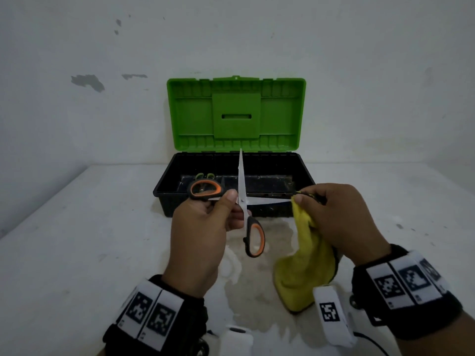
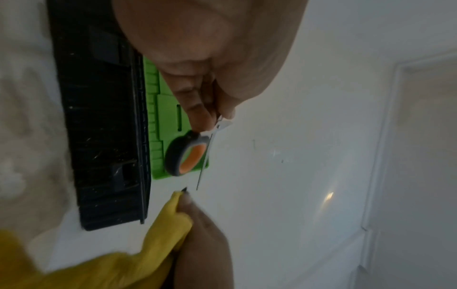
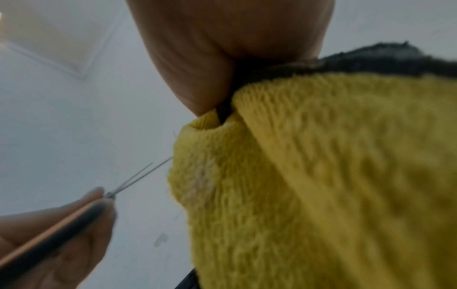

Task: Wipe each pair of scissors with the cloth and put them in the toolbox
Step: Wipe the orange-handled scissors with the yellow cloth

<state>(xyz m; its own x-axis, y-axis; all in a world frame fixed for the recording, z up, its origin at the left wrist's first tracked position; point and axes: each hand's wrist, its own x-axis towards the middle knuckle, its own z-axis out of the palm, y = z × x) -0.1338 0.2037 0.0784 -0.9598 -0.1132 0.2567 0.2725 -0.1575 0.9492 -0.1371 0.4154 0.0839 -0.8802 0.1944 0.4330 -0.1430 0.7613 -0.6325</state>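
scissors held wide open at the cloth, toolbox waiting behind

scissors work takes place over a pale table point(image 1: 77, 253), with a stained patch of its surface under the hands. the toolbox point(image 1: 164, 191) stands at the back of the table against the wall, its green lid point(image 1: 236, 114) raised upright and its black tray open toward the person. inside the tray, near its left end, lies a pair of green-handled scissors point(image 1: 205, 176), only partly visible behind the left hand's load.

the yellow cloth point(image 1: 303, 273) hangs down from the right hand point(image 1: 341, 222), its lower part bunched toward the table; whether it touches the surface cannot be told. the right hand's thumb and fingers are curled and pinch the cloth's top fold around the tip of one blade.

the left hand point(image 1: 200, 232) grips the orange-and-black scissors point(image 1: 243, 201) near the pivot, thumb pressed on top and fingers curled beneath. the scissors are spread wide: one blade points up toward the lid, the other runs right into the pinched cloth. one handle loop sticks out left of the thumb, in front of the toolbox rim; the other hangs down between the two hands, above the table.

the right wrist view shows the cloth folded over the blade tip, close to the thumb.
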